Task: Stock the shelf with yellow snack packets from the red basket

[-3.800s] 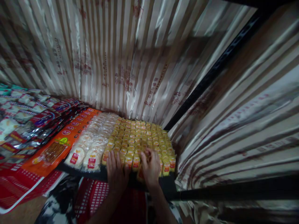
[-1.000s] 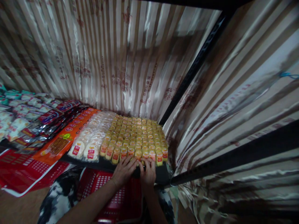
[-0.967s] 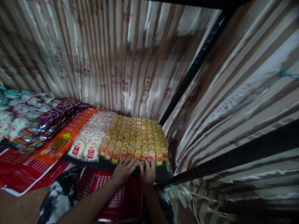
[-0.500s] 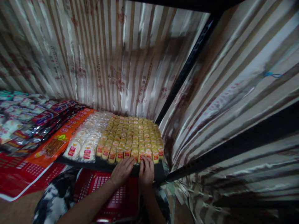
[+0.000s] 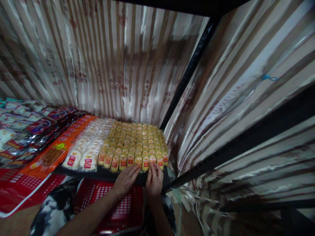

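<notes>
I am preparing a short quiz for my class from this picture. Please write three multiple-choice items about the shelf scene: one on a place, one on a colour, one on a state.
1. Where do the small yellow packets lie?
A. at the right end of the shelf, beside the striped curtain
B. inside the basket
C. on the floor

2. What colour is the basket below the shelf edge?
A. blue
B. red
C. green

3. What are the two hands doing?
A. both lifted high above the shelf
B. both inside the basket
C. resting flat at the front row of the yellow packets

Key: 1 A, the packets fill the shelf up to the striped curtain. 2 B, its mesh is red. 3 C, the left hand and right hand lie open at the front row.
</notes>
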Demonstrator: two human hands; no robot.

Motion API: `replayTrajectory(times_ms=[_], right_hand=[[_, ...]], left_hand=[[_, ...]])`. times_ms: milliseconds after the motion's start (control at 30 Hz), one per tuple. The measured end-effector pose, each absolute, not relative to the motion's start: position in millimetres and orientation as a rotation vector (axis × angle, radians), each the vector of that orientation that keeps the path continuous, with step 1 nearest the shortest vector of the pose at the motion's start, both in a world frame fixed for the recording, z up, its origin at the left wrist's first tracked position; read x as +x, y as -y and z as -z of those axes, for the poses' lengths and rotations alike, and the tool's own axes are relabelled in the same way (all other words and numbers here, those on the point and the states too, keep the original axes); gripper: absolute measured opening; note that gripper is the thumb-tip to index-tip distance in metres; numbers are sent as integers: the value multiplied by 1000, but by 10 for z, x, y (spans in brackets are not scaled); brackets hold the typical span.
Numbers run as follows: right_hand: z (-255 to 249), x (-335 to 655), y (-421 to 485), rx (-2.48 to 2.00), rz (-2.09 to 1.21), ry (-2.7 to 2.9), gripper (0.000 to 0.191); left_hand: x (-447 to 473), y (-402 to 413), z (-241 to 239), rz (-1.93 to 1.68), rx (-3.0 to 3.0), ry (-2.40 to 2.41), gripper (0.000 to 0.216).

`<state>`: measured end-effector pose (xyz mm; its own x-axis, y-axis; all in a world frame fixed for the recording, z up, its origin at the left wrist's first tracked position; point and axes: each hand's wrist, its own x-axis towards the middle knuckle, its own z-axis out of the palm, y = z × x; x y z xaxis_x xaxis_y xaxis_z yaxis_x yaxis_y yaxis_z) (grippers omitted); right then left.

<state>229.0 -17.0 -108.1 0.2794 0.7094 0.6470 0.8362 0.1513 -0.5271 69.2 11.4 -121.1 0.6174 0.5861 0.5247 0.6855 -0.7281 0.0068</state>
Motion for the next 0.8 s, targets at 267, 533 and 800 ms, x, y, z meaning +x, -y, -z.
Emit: replayTrajectory(times_ms=[267, 533, 800], right_hand=[[1097, 2350, 204, -1672, 191, 1529, 38], [1115, 2222, 250, -1472, 60, 1677, 32], [1182, 1851, 191, -1523, -53, 1674, 36]], left_hand=[[974, -91, 1221, 850, -2606, 1001, 35], [665, -52, 986, 940, -2517, 1184, 38], [387, -249, 803, 898, -2493, 1226, 43]])
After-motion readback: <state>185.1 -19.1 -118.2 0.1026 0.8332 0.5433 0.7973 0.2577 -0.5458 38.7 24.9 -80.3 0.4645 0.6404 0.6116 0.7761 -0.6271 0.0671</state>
